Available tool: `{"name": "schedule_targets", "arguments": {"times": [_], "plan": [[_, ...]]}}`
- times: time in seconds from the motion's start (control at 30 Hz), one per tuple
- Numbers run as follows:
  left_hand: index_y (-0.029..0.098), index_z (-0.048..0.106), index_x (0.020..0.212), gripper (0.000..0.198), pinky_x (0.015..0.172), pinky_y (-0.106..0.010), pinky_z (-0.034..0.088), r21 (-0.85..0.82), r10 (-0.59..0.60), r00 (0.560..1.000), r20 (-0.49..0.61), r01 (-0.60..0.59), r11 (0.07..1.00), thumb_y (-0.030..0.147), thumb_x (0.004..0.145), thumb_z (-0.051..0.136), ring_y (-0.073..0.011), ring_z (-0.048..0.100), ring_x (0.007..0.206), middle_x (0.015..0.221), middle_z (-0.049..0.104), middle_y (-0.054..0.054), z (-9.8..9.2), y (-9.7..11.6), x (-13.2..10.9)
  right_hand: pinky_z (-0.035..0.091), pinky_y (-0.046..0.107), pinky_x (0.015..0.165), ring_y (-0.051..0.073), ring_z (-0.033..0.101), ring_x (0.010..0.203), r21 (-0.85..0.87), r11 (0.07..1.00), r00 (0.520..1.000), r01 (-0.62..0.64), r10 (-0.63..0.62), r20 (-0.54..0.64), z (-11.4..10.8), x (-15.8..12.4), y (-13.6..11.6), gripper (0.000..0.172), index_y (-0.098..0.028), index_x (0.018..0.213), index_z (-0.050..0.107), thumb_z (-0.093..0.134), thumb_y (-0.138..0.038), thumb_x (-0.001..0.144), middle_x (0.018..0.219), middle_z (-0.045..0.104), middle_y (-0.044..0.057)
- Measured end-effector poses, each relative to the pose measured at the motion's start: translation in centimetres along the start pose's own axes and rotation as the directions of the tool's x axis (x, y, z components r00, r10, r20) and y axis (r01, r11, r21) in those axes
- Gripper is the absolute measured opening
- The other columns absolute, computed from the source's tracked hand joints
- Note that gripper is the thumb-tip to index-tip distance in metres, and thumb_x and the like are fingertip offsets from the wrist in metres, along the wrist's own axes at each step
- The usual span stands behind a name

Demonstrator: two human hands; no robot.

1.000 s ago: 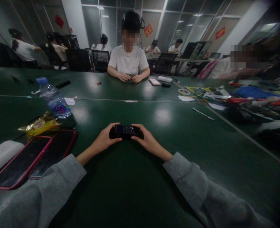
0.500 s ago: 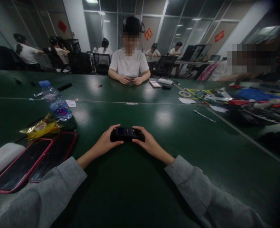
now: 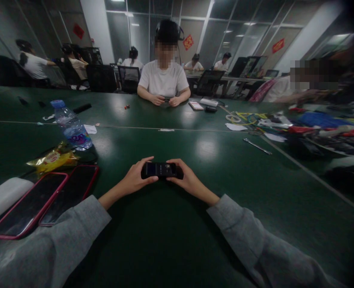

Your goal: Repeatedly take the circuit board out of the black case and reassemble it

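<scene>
A small black device point(image 3: 161, 169) with a dim screen on top is held just above the dark green table point(image 3: 177, 240), in the middle of the head view. My left hand point(image 3: 135, 179) grips its left end with fingers curled round it. My right hand point(image 3: 186, 179) grips its right end the same way. Both forearms in grey sleeves rest on the table.
Two phones in red cases point(image 3: 45, 200), a white box point(image 3: 1, 198), a yellow snack bag point(image 3: 52, 159) and a water bottle point(image 3: 71, 128) lie at my left. A wrench point(image 3: 257, 146) and a colourful clutter point(image 3: 309, 128) sit at right. A person in white point(image 3: 163, 80) sits opposite.
The device has tipped slightly so its screen faces up more; both hands stay on it. The view shifted a little.
</scene>
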State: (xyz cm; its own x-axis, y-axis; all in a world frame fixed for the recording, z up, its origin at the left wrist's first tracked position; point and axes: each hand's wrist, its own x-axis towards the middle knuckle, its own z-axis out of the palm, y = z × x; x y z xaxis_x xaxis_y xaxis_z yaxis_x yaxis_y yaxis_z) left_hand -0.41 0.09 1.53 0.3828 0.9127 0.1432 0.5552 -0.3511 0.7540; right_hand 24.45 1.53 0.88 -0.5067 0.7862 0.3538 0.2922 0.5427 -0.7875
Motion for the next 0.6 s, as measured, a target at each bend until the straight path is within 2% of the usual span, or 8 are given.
{"name": "schedule_targets", "arguments": {"times": [0.13,0.27,0.6], "plan": [[0.025,0.036,0.141,0.070,0.099,-0.053,0.040,0.038,-0.036,0.999,0.003,0.036,0.999,0.061,0.083,0.054,-0.0314,0.052,0.117,0.130,0.054,-0.013,-0.01,-0.06,-0.02,0.046,0.047,0.100,0.024,0.053,0.116,-0.014,0.998,0.998,0.056,-0.056,-0.009,0.04,0.04,0.08,0.049,-0.025,0.122,0.049,0.070,-0.015,0.079,0.120,0.053,0.007],[0.027,0.042,0.138,0.060,0.098,-0.052,0.041,-0.015,-0.084,0.996,0.006,0.084,0.996,0.062,0.089,0.043,-0.0312,0.051,0.118,0.133,0.052,-0.012,0.02,-0.31,-0.01,0.047,0.048,0.098,0.024,0.053,0.114,-0.041,0.996,0.997,0.081,-0.081,-0.003,-0.01,0.08,0.02,0.049,-0.026,0.120,0.049,0.070,-0.014,0.078,0.119,0.052,0.007],[0.026,0.048,0.132,0.053,0.098,-0.050,0.043,-0.147,-0.103,0.994,0.025,0.106,0.983,0.058,0.090,0.044,-0.0300,0.053,0.118,0.126,0.058,-0.010,0.00,-0.51,0.36,0.047,0.048,0.097,0.024,0.053,0.112,-0.074,0.989,0.992,0.125,-0.125,-0.001,-0.09,0.04,-0.58,0.046,-0.026,0.119,0.050,0.069,-0.014,0.080,0.117,0.052,0.007]]}}
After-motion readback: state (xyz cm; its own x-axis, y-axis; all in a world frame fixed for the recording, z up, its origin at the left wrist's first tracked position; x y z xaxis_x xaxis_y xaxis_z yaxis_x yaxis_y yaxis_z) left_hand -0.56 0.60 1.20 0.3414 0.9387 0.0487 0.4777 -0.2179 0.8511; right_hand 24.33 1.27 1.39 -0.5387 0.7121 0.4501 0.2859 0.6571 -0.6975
